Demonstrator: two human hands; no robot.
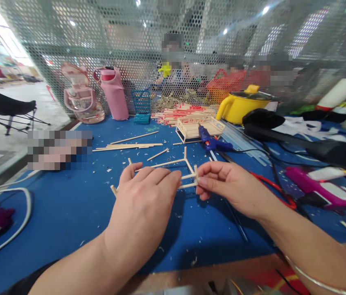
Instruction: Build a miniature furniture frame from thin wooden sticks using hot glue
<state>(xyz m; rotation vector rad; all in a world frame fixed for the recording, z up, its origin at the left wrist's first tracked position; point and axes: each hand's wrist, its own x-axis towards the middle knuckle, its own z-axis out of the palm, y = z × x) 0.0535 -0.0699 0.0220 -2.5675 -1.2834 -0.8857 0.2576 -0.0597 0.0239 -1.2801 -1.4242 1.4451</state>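
A small rectangular frame of thin wooden sticks (173, 162), with short upright posts at its corners, is held above the blue table. My left hand (148, 192) arches over its near side with the fingers bent down on the sticks; the palm and much of the near bars are hidden. At the near right corner, my right hand (226, 182) pinches the post between thumb and fingers. Just beyond the right hand, a blue glue gun (211, 141) leans against a finished-looking wooden stick tray (185, 133) with low railings.
Loose sticks (130, 146) and scraps lie behind the frame. A heap of red-tipped sticks (182, 113), clear glue sticks (246, 143), a yellow pot (243, 106) and a pink bottle (114, 96) stand farther back. Purple power strips (323, 188) and cables flank the work area. Perforated metal mesh (123, 45) rises behind.
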